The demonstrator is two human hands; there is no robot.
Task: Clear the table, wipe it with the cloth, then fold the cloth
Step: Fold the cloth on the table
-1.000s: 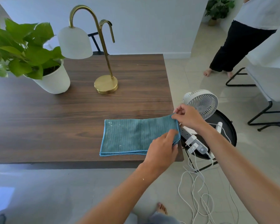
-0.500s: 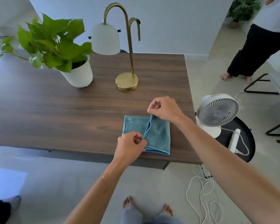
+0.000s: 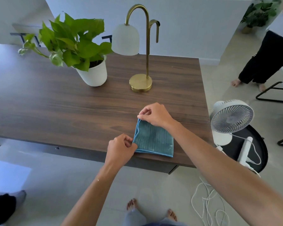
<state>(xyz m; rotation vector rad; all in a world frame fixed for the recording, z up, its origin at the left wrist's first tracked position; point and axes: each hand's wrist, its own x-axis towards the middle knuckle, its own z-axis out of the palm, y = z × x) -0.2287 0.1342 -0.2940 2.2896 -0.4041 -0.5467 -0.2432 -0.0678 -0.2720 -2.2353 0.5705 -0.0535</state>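
A teal cloth (image 3: 154, 141) with a blue hem lies folded into a small rectangle near the front right edge of the dark wooden table (image 3: 59, 108). My left hand (image 3: 121, 149) pinches the cloth's near left corner. My right hand (image 3: 153, 115) pinches the far left corner. The left edge of the top layer stands slightly raised between the two hands.
A potted green plant (image 3: 91, 74) in a white pot and a brass lamp (image 3: 140, 82) with a white shade stand on the table's far side. To the right, a white fan (image 3: 230, 119) and power strip sit on a black round stool. Cables lie on the floor. Another person stands far right.
The cloth went from a long rectangle to a folded half: both hands carried its right end over to the left. The view shifted, too.
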